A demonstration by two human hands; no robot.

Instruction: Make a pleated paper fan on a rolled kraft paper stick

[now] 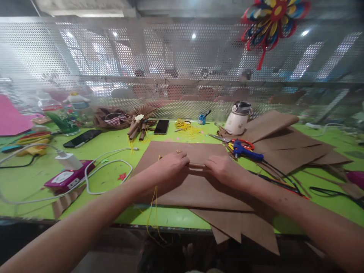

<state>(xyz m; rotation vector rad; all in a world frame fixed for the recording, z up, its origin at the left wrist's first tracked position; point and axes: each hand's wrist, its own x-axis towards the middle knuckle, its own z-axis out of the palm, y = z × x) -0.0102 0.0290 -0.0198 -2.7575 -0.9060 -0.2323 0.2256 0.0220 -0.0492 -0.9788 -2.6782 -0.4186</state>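
Note:
Between my two hands is a narrow rolled strip of brown paper, held just above a large flat sheet of brown paper. The fingers of my left hand are closed on the roll's left end. My right hand pinches its right end, with the fingertips partly hidden. Yellow string hangs past my left forearm and over the table's front edge. More brown paper pieces stick out from under the sheet.
A blue glue gun and scissors lie to the right, near stacked brown paper. Behind stand a white bottle, a phone and paper rolls. A purple power strip with white cable lies left.

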